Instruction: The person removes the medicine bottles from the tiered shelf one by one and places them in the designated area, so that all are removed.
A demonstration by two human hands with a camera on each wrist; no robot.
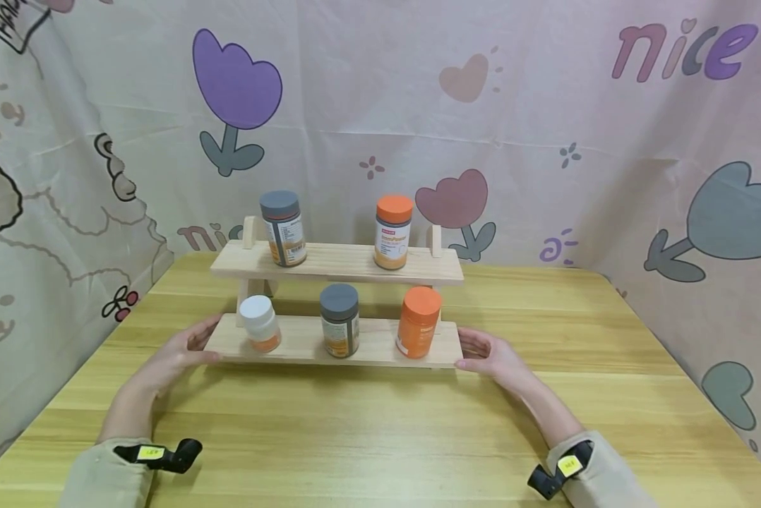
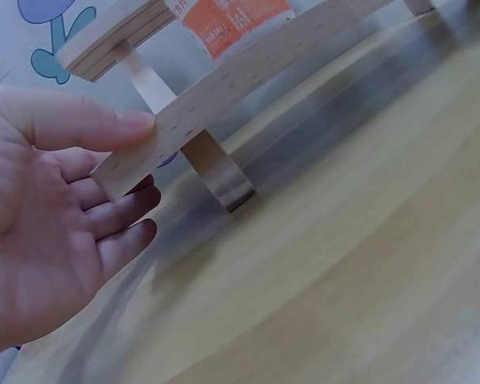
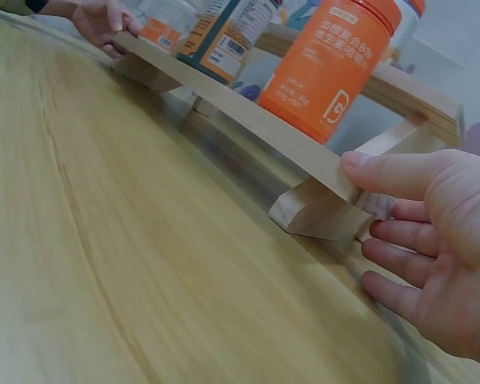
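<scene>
A two-tier wooden shelf [image 1: 304, 340] stands on the table, bearing bottles on both tiers. My left hand [image 1: 186, 353] grips the left end of its lower board, thumb [image 2: 128, 128] on the front edge and fingers behind. At the opposite end my right hand [image 1: 491, 358] holds the same board, its thumb [image 3: 368, 164] at the front corner. The lower board carries a small white-capped bottle [image 1: 260, 324], a grey-capped bottle [image 1: 339, 321] and an orange bottle [image 1: 418, 323]. Above stand another grey-capped bottle [image 1: 283, 229] and an orange-capped bottle [image 1: 393, 233].
The shelf's legs [image 2: 220, 172] rest on the wood-grain table [image 1: 355, 437]. Behind and along the sides hangs a printed cloth [image 1: 355, 85] with flowers and lettering. Each sleeved wrist wears a black strap with a small camera [image 1: 186, 455].
</scene>
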